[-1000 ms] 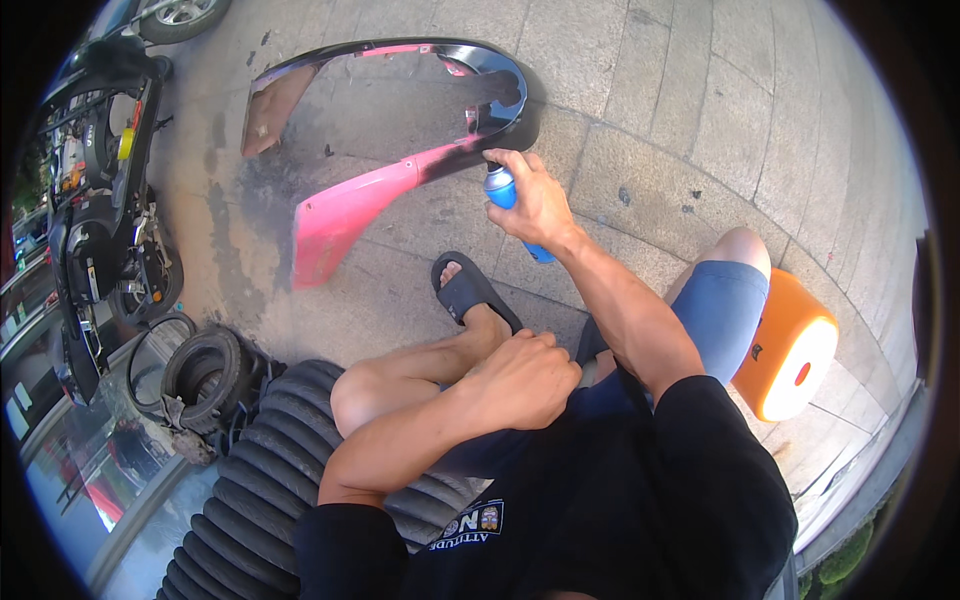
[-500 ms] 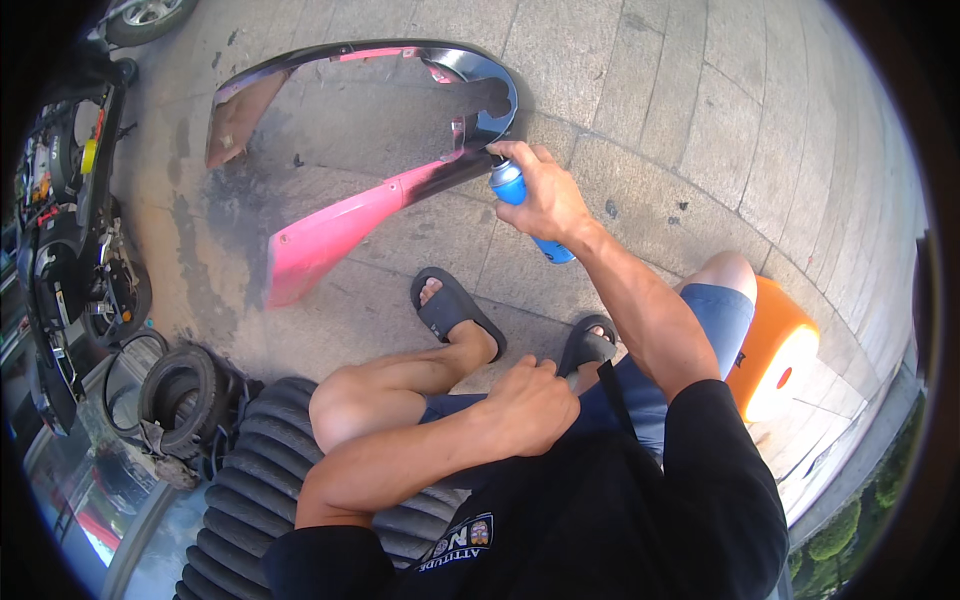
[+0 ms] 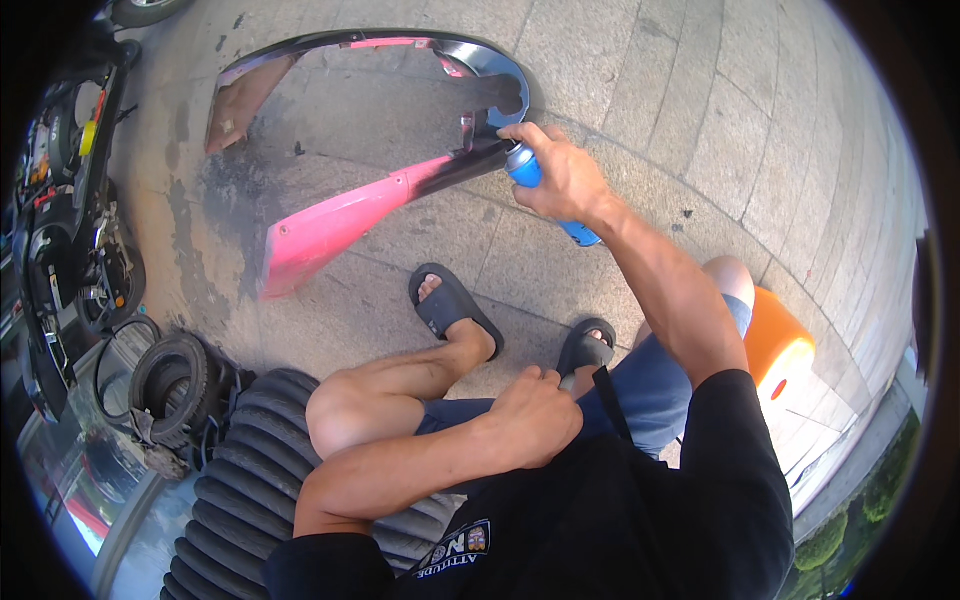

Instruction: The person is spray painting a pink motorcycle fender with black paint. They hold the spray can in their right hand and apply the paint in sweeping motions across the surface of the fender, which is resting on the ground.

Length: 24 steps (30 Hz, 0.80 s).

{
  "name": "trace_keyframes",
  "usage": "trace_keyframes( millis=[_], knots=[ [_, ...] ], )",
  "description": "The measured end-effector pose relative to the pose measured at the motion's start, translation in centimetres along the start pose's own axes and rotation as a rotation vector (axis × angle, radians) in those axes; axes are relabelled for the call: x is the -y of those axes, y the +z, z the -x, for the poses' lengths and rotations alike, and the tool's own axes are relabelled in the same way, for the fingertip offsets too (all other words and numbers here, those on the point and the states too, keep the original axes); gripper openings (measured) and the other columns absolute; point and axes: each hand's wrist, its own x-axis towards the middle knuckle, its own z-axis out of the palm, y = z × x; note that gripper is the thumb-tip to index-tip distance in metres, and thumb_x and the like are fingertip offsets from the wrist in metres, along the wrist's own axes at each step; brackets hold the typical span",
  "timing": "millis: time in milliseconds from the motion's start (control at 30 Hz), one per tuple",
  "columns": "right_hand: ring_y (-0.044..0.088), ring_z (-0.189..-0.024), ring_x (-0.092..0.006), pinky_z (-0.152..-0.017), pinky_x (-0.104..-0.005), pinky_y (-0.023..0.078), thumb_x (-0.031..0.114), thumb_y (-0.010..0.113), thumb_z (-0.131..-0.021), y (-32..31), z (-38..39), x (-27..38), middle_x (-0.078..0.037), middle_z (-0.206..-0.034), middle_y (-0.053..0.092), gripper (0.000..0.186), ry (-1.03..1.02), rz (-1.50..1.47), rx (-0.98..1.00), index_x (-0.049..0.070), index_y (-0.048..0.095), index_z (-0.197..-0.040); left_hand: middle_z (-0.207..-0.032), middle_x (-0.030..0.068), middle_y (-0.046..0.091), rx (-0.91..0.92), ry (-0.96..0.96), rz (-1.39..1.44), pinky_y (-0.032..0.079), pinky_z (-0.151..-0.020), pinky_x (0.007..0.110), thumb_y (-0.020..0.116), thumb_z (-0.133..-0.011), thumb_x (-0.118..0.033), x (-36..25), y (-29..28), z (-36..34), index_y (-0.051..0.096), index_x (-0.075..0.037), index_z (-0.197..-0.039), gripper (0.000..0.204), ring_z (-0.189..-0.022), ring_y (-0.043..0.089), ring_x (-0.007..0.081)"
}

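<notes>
My right hand [image 3: 568,178] is wrapped round a blue spray paint can [image 3: 526,165], its index finger on the nozzle. The can tilts, with its top toward a curved plastic panel [image 3: 340,222] that lies on the paving. Much of that panel is pink; its far rim and right-hand bend are black, and dark paint covers part of the near arm beside the can. Close to my lap, my left hand [image 3: 537,415] is curled closed; whether it grips anything is hidden. The can's nozzle is next to the panel's right end, apart from my left hand.
Dark overspray [image 3: 235,200] stains the stone paving [image 3: 660,90]. Along the left stand partly stripped scooters [image 3: 75,210] and loose tyres [image 3: 170,390]. A ribbed black hose [image 3: 240,480] lies at lower left. By my right leg is an orange plastic object [image 3: 775,345]. My sandalled feet rest between.
My right hand and the spray can have shifted slightly right and farther up along the panel's bend. The left hand stays almost where it was.
</notes>
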Motion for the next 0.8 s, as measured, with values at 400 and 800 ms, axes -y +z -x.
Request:
trace_keyframes(
  millis=[400,800],
  knots=[
    [0.065,-0.11,-0.0459,-0.095,-0.0511,0.055,0.018,0.078,-0.073,3.4,1.9,4.1,-0.022,-0.124,0.059,0.076,-0.117,-0.208,-0.082,0.024,0.05,-0.143,-0.084,0.0119,0.073,0.094,-0.015,0.02,0.05,-0.082,0.041,0.07,-0.079,-0.018,-2.0,1.4,-0.7,0.075,-0.005,-0.085,0.015,-0.092,0.069,0.0289],
    [0.065,-0.113,-0.0443,-0.097,-0.0498,0.055,0.02,0.079,-0.074,2.4,1.5,4.9,-0.021,-0.126,0.06,0.078,-0.184,-0.218,-0.035,0.024,0.05,-0.145,-0.089,0.0116,0.072,-0.203,-0.195,0.06,0.05,-0.09,0.04,0.071,-0.077,-0.017,-6.2,4.4,0.5,0.073,-0.005,-0.086,0.015,-0.098,0.067,0.0286]
  ],
)
